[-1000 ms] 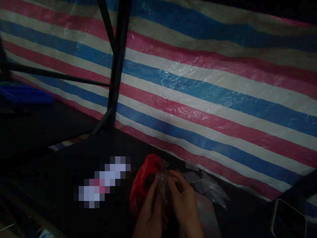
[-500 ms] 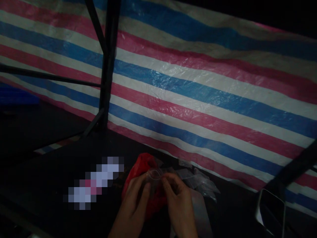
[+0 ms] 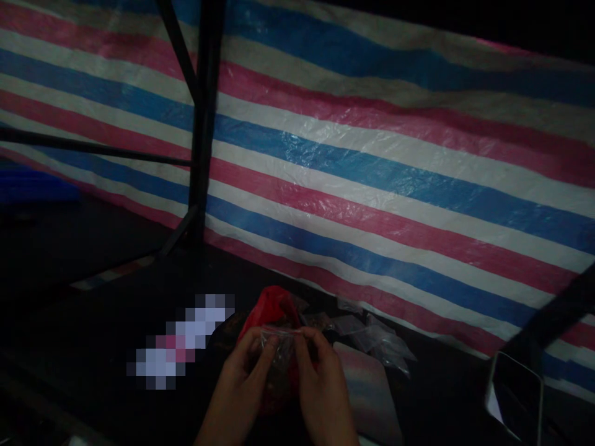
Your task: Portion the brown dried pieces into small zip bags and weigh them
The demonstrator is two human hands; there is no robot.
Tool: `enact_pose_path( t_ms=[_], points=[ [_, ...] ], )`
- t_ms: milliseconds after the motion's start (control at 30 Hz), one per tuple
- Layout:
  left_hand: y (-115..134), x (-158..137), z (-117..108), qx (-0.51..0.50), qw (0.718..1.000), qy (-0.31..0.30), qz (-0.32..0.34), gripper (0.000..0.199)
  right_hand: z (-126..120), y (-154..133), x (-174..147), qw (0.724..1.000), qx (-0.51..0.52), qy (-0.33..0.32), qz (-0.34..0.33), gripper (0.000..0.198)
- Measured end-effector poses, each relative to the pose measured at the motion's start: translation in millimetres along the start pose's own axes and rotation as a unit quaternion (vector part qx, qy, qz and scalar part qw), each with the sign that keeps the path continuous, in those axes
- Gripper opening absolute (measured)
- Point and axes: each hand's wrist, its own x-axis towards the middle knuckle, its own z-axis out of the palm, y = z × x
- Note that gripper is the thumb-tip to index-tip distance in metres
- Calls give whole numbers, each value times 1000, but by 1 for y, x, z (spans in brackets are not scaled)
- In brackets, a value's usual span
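Between my two hands a small clear plastic bag (image 3: 279, 347) hangs by its top edge, which is stretched nearly straight. My left hand (image 3: 248, 365) pinches the left end of that edge, and my right hand (image 3: 320, 365) pinches the right end. Right below and behind it lies an open red plastic bag (image 3: 267, 303); dark small contents show inside, too dim to name. Several more clear plastic bags (image 3: 383, 341) lie flat to the right of the red one. Beside my right wrist is a flat, shiny, rounded rectangular object (image 3: 367, 384).
A blurred-out pale strip (image 3: 181, 341) lies left of my hands on the dark table (image 3: 93, 347). A phone-like object (image 3: 514, 396) stands at the right by a dark bar. Striped plastic sheeting (image 3: 372, 186) and a dark post (image 3: 199, 136) rise behind; something blue (image 3: 37, 186) sits far left.
The small clear bag's top edge, curved open before, is now pulled straight. My right hand has moved left and both hands sit slightly lower, uncovering more of the flat shiny object.
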Motion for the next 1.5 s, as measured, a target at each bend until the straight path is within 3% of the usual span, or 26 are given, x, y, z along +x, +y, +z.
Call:
enact_pose_path(
  t_ms=[367, 467, 633, 800, 1133, 1500],
  points=[
    [-6, 2, 2, 41, 998, 18, 32, 34, 2, 9, -3, 1000, -11, -2, 4, 28],
    [-3, 2, 3, 38, 999, 8, 30, 33, 1, 5, -5, 1000, 6, -25, 11, 25],
    [-1, 2, 6, 31, 999, -12, 29, 32, 3, 2, -6, 1000, 21, 16, 11, 26],
    [-4, 3, 6, 18, 999, -41, 18, 31, 2, 3, -7, 997, 73, 18, 19, 31],
    [-12, 3, 0, 20, 997, -71, 20, 33, -3, 6, -4, 998, 46, 32, -17, 26],
    [-16, 6, -10, 155, 987, -35, 38, 41, -13, 15, -3, 999, 19, 38, -32, 16]
  ],
)
